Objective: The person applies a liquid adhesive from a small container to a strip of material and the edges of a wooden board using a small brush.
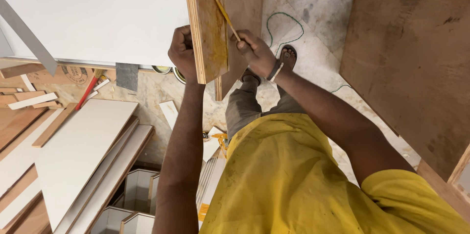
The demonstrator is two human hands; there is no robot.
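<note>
Yellow shirt (pixel 289 180) fills the near view. Beyond it, the left hand (pixel 182 48) is clenched on the edge of a plywood strip (pixel 208 18) lying beside a white board (pixel 98 13). The right hand (pixel 255 50) grips a thin yellow stick (pixel 226 17), its tip resting on the strip's glue-smeared face.

Around the narrow upright plywood plank (pixel 208 23) are showing two bare hands, one thin yellow stick (pixel 226 17), one large white sheet (pixel 93 13), and one broad brown plywood board (pixel 416 62).
</note>
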